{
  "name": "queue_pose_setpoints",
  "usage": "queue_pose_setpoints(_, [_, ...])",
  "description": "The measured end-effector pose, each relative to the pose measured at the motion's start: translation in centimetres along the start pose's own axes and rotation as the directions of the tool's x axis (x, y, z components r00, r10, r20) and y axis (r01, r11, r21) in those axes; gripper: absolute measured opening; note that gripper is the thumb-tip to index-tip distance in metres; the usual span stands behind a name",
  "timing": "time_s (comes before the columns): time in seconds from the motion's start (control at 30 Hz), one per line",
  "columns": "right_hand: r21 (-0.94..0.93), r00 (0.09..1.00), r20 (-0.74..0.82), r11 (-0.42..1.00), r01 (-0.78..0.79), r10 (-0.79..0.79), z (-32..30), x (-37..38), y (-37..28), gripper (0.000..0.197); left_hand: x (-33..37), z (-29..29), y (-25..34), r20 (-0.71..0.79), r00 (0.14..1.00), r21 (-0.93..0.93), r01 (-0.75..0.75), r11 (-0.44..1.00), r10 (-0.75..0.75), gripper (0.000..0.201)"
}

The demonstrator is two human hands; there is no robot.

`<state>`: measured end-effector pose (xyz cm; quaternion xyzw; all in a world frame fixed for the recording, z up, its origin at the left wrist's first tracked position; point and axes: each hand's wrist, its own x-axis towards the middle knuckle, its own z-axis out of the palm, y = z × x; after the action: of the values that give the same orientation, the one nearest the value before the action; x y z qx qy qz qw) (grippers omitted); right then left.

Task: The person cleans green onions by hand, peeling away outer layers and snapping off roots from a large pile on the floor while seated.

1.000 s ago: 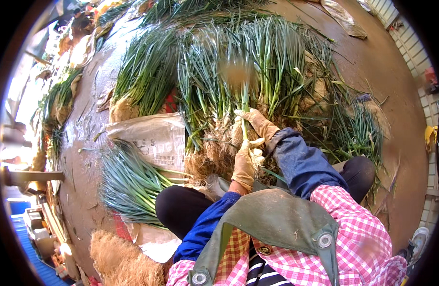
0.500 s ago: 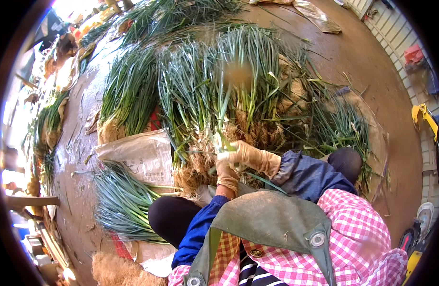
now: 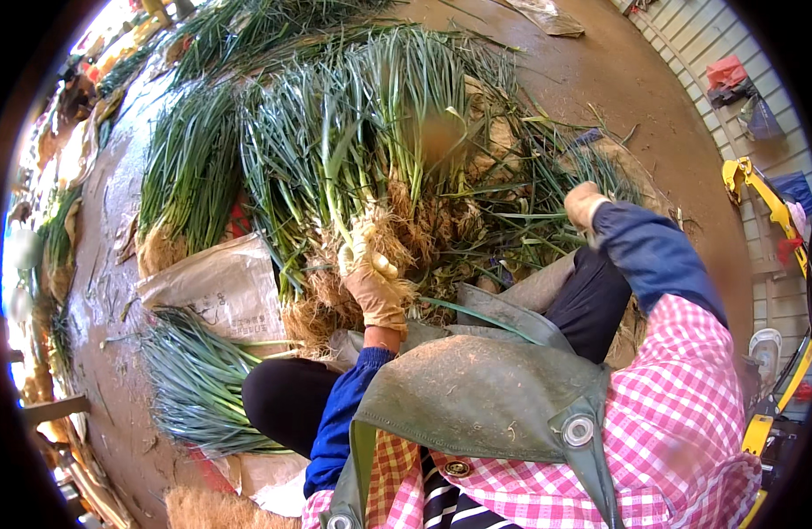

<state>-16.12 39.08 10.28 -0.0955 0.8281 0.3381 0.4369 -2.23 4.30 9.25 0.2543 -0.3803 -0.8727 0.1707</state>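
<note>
Apart from the left hand, where both met half a second ago, the right hand has swung out to the right, over the heap of loose greens. Its gloved fingers look bent inward, but whether they hold anything cannot be told. Left hand, gloved too, is curled closed around the pale lower end of a long green onion stalk, whose leaves reach up across the main row of onions, tangled roots toward the person.

Brown and muddy, the floor shines wet along the left and looks duller at the upper right. Another leafy bunch lies left of the row. Nearer the person, a pale printed sack is spread out, and a trimmed-looking bundle rests just beside it. Fibrous brown matter is piled at the lower edge. A green apron covers the seated person's lap.

Along the right runs a pale, line-ruled surface, with a red bag and a yellow-framed object near it; a pale shoe shows below. Bright clutter at the far left is too blurred to sort out.
</note>
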Motion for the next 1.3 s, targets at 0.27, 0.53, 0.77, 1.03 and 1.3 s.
queue_pose_setpoints(0.27, [0.823,0.817,-0.556,-0.037,0.567,0.153,-10.9,12.7,-16.1,0.037,1.1,-2.6,-1.7,-0.025,0.892,-0.002,0.452,0.892,-0.452,0.023])
queue_pose_setpoints(0.53, [0.786,0.797,-0.528,-0.186,0.589,0.292,-14.3,14.3,-17.5,0.04,2.2,-2.2,-2.9,-0.002,0.966,0.121,0.257,0.959,-0.259,0.022])
queue_pose_setpoints(0.77, [0.607,0.673,-0.701,-0.694,0.389,-0.236,-13.4,6.5,-19.3,0.024,2.4,-2.1,-3.1,0.086,0.991,0.109,0.097,0.989,-0.106,0.036])
queue_pose_setpoints(1.03, [0.669,0.666,-0.735,-0.292,0.684,-0.124,-11.0,4.2,-23.6,0.028,2.5,-4.4,-6.7,0.085,0.921,0.064,0.375,0.925,-0.38,0.031])
queue_pose_setpoints(1.3, [0.824,0.394,-0.499,-0.282,0.491,-0.772,-8.6,-9.2,-20.3,0.022,2.0,-3.5,-5.9,-0.097,0.95,-0.003,0.298,0.955,-0.297,0.023])
